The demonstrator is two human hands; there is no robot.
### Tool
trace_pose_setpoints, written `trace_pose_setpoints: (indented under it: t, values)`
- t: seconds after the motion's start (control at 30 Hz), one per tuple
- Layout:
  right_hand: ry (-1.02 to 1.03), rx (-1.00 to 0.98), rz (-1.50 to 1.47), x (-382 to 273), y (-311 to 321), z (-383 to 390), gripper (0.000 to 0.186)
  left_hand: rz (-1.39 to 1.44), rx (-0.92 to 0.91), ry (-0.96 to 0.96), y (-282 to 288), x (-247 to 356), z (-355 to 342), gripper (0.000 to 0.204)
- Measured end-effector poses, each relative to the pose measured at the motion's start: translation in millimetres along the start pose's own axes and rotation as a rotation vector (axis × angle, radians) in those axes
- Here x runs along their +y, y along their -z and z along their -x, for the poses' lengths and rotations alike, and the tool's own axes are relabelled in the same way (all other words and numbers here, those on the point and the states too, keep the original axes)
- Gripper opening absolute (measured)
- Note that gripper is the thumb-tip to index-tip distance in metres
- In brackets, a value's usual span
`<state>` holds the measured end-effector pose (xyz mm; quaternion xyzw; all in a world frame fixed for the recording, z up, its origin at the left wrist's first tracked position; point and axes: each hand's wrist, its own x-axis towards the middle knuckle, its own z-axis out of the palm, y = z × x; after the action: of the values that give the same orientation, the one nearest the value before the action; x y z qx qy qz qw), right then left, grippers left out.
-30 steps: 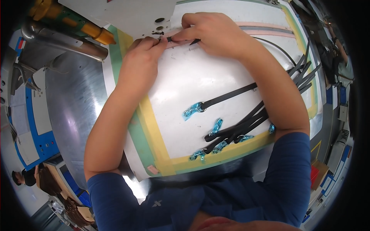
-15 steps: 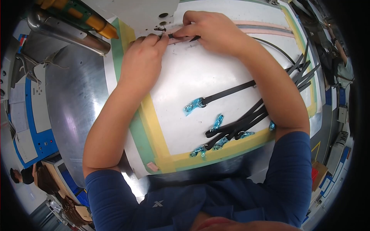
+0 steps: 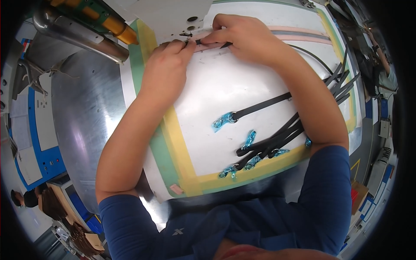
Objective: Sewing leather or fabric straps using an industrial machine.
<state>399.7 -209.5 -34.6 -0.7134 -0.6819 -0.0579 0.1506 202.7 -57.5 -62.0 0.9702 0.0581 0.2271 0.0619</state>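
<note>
My left hand [image 3: 167, 65] and my right hand [image 3: 242, 37] meet at the far edge of a white work surface [image 3: 216, 86], close under a sewing machine head [image 3: 169, 15]. Both pinch a thin black strap [image 3: 200, 42] lying along a pink strip [image 3: 299, 31]. Several black straps [image 3: 281, 134] with blue-wrapped metal clasps lie near my right forearm. One separate strap with a clasp [image 3: 225, 120] lies in the middle of the surface.
The white surface is bordered by yellow and green tape [image 3: 173, 143]. A shiny metal table [image 3: 82, 121] lies to the left. A metal tube with yellow and green parts [image 3: 86, 30] is at the top left. A person [image 3: 24, 199] stands at the lower left, another [image 3: 383, 65] at the right.
Both hands have stayed together at the machine holding the strap; the view has shifted slightly. The pile of straps has not moved.
</note>
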Motion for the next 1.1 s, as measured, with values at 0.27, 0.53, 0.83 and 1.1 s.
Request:
trace_pose_setpoints:
  t: [0.27,0.53,0.83,1.1]
  values:
    - [0.012,0.002,0.017,0,0,0,0.051,-0.011,0.006,-0.008,-2,-3,1,0.045]
    - [0.001,-0.004,-0.002,-2,2,-1,0.049,-0.004,0.069,-0.052,-3,-2,0,0.044]
    - [-0.227,-0.102,-0.018,-9,19,-27,0.021,-0.071,0.014,-0.034,0,5,-1,0.049]
    - [-0.342,-0.344,0.096,1,35,-43,0.044,-0.135,-0.017,0.020,0,1,1,0.046]
